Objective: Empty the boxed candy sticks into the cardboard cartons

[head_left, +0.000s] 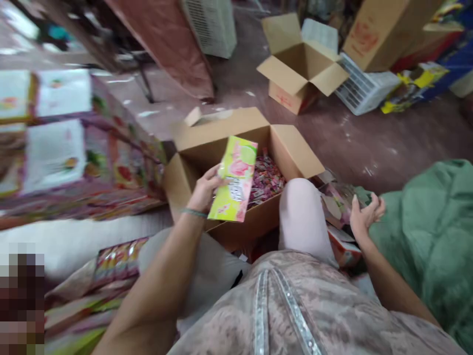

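My left hand (207, 190) grips the left edge of a flat yellow-green and pink printed packet (236, 180), its fingers partly behind it. The packet is held over an open cardboard box (295, 145) between my knees. Inside that box lies a heap of small pink and purple wrapped sweets (268, 180). My right hand (365, 214) is off to the right with its fingers spread and loosely curled, and nothing shows in it. It hovers near a clear plastic bag (338, 197) and green cloth (436, 227).
Stacked printed cartons (111, 153) stand on the left. More flat colourful packets (118, 259) lie by my left arm. Ahead are another open cardboard box (284, 93), a white plastic crate (365, 88) and a hanging reddish-brown cloth (166, 44). An orange-and-white box (343, 246) sits beside my right knee.
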Demonstrator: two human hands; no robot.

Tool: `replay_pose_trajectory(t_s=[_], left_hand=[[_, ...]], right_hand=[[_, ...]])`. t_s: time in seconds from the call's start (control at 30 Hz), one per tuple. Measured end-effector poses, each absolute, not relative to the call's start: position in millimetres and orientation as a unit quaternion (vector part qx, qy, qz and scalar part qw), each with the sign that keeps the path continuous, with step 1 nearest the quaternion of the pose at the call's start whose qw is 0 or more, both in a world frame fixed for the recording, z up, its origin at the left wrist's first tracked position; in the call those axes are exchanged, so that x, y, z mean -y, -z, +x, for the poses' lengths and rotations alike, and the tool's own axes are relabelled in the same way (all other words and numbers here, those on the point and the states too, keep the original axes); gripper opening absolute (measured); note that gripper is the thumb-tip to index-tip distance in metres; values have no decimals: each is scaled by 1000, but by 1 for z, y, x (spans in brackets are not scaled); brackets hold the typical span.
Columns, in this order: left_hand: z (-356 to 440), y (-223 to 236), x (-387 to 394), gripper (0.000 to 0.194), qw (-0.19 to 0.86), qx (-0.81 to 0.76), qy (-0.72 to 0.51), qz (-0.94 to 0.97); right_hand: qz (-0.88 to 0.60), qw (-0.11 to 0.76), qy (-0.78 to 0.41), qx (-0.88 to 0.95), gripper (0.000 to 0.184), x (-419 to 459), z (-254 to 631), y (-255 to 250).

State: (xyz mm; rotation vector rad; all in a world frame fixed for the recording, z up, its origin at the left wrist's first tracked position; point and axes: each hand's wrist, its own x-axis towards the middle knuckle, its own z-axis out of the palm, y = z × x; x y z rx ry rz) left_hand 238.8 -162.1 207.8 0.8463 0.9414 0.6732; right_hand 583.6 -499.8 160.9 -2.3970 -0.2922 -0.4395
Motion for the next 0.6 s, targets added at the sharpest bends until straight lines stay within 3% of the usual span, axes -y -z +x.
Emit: replay_pose_trajectory(t_s=[0.17, 0.27, 0.37, 0.43, 0.5, 0.6], left_hand=[[244, -197, 160, 85, 763, -410, -312, 391], [240, -194, 159, 83, 766, -397, -309, 401], [233, -194, 155, 81, 764, -395, -324, 393], [229, -193, 152, 82, 763, -404, -324, 387], [226, -191, 148, 81, 778, -399, -312, 373], [222, -186, 143, 70, 825, -362, -283, 329]], right_hand=[[-636, 380, 111, 662, 31, 353, 511, -210], [-482, 256, 65, 835, 27, 278, 453, -234], [-411, 110, 35, 904, 41, 238, 421, -234], [-382, 70, 15, 922, 40, 226, 415, -228], [-355, 94, -21, 930, 34, 220, 416, -223], [-336, 213, -81, 914, 48, 213, 413, -234]])
